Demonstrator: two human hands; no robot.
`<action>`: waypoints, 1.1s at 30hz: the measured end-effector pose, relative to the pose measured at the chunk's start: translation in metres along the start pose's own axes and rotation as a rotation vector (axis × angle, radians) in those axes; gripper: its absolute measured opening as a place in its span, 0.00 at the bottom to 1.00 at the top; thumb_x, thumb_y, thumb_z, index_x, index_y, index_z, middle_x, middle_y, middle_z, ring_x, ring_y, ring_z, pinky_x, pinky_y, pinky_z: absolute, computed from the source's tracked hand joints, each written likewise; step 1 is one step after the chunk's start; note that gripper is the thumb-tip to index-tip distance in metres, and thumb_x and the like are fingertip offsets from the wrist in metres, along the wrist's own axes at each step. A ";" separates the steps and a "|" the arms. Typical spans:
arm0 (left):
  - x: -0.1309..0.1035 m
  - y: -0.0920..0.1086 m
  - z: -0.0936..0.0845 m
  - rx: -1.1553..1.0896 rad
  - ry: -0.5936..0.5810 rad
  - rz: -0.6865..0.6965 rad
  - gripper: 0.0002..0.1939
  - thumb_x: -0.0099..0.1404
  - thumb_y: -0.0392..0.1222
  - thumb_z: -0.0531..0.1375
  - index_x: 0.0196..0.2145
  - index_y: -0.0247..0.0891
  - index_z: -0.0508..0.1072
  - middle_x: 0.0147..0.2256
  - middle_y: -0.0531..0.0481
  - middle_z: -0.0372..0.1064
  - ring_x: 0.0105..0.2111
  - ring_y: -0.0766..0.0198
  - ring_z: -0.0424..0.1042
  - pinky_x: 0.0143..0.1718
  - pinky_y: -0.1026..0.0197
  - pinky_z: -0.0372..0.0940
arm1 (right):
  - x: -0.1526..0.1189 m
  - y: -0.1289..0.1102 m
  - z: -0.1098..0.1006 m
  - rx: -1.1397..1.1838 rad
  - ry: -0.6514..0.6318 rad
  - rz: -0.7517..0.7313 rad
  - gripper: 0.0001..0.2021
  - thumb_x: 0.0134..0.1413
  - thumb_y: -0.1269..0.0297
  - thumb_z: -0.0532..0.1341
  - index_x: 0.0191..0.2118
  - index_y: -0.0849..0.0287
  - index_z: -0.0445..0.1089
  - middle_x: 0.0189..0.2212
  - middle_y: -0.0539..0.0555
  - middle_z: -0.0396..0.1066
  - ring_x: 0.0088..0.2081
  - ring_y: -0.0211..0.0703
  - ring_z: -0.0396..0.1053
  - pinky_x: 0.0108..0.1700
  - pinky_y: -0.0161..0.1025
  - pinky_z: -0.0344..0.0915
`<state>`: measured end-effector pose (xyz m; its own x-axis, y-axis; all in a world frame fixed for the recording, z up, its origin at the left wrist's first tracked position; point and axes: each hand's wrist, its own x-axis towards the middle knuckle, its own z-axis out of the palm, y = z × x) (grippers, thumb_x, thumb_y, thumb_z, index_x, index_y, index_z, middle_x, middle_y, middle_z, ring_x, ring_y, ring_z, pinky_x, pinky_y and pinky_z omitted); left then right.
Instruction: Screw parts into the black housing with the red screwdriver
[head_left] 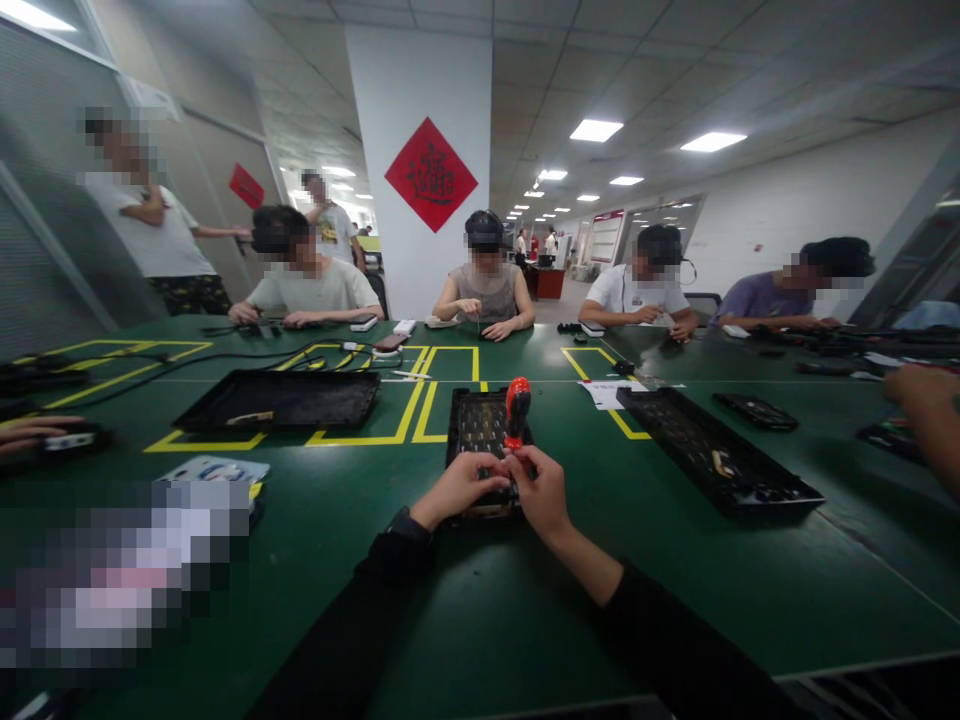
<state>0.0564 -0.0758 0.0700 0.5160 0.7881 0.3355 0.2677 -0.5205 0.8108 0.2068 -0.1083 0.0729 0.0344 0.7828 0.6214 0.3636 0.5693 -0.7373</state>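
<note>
A screwdriver (pixel 517 408) with a red and black handle stands nearly upright, handle up, over a small black open casing (pixel 469 415). Just under its handle, the fingers of my right hand (pixel 544 490) are closed around the lower part. My left hand (pixel 459 488) lies over the casing's near left side, its thumb and fingers pinched close to the screwdriver's shaft. What the left fingertips hold is hidden. Rows of small light marks or parts show inside the casing. Both hands cover its near end and the screwdriver's tip.
A wide black tray (pixel 300 395) lies at left and a long black tray (pixel 720 450) at right. White paper (pixel 606 393), cables (pixel 169 365) and a small black part (pixel 755 411) are on the green table (pixel 480 620). Several people sit opposite; other people's hands reach in from both sides.
</note>
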 end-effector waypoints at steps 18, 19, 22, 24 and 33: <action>0.002 -0.005 0.004 0.090 0.051 0.018 0.12 0.55 0.43 0.60 0.35 0.33 0.73 0.33 0.47 0.71 0.34 0.62 0.67 0.39 0.61 0.61 | 0.001 -0.002 0.000 -0.031 0.015 -0.020 0.07 0.52 0.61 0.58 0.34 0.57 0.70 0.30 0.52 0.67 0.33 0.40 0.64 0.35 0.37 0.61; 0.002 -0.005 0.004 0.095 0.053 0.020 0.12 0.54 0.43 0.61 0.35 0.33 0.73 0.33 0.47 0.71 0.34 0.63 0.67 0.39 0.61 0.61 | 0.001 -0.001 0.000 -0.027 0.020 0.001 0.07 0.51 0.61 0.59 0.35 0.57 0.70 0.29 0.51 0.68 0.31 0.39 0.64 0.34 0.36 0.61; 0.002 -0.003 0.004 0.089 0.034 0.018 0.11 0.54 0.43 0.60 0.33 0.32 0.72 0.31 0.49 0.70 0.32 0.64 0.67 0.38 0.62 0.61 | 0.001 0.002 0.001 -0.013 0.033 0.055 0.08 0.50 0.60 0.59 0.34 0.58 0.69 0.29 0.51 0.69 0.28 0.38 0.63 0.31 0.35 0.60; 0.001 -0.002 0.004 0.080 0.009 0.019 0.10 0.55 0.43 0.60 0.31 0.32 0.72 0.30 0.50 0.70 0.31 0.64 0.66 0.37 0.63 0.61 | 0.001 0.004 0.002 -0.012 0.039 0.063 0.07 0.51 0.61 0.58 0.32 0.59 0.68 0.28 0.51 0.69 0.27 0.38 0.63 0.30 0.34 0.60; 0.000 0.007 0.003 0.016 -0.080 0.022 0.10 0.56 0.41 0.58 0.33 0.32 0.73 0.32 0.49 0.71 0.32 0.64 0.67 0.39 0.63 0.61 | -0.002 0.007 0.002 -0.039 0.014 -0.012 0.07 0.55 0.64 0.55 0.33 0.59 0.68 0.30 0.52 0.67 0.30 0.38 0.63 0.33 0.35 0.60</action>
<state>0.0605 -0.0802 0.0743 0.5849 0.7480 0.3136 0.2682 -0.5433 0.7956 0.2072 -0.1052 0.0657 0.0432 0.7721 0.6341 0.4000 0.5682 -0.7191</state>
